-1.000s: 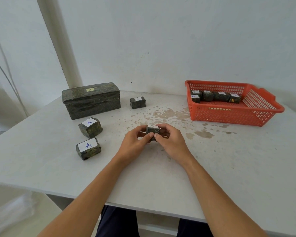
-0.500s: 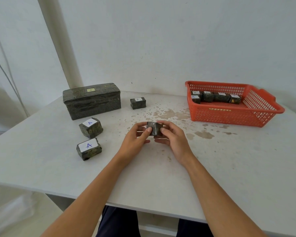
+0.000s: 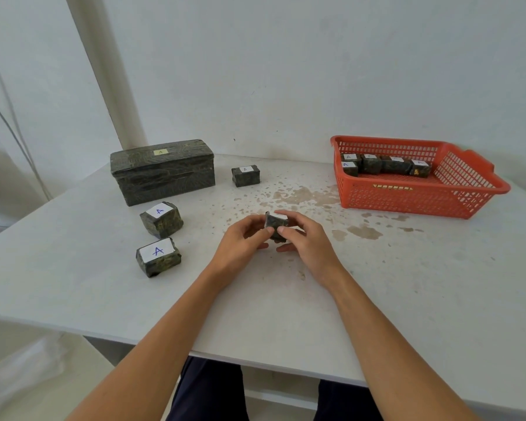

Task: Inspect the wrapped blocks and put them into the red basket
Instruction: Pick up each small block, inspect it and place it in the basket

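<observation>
Wrapped block (image 3: 274, 223) under inspection: small, dark, covered in mottled green-black wrap, tilted, with a white label edge showing at its upper right. It is held above the counter (image 3: 407, 284), near its middle, between both hands. Left hand (image 3: 240, 244) is closed on the block's left side with thumb and fingertips; right hand (image 3: 307, 241) is closed on its right side, thumb on the near face.

Count of loose blocks on the counter: three. Two larger ones (image 3: 161, 219) (image 3: 158, 257) lie at the left, each with a white label marked "A" in blue; a smaller one (image 3: 245, 175) sits farther back, its label mark too small to read surely.

Red basket (image 3: 407, 199), back right on the counter: five wrapped blocks (image 3: 386, 164) visible in a row along its far wall, all with white labels.

One large wrapped box (image 3: 163, 171) stands back left, bearing a small yellow label.

Brown stains mark the counter between the hands and the basket.
</observation>
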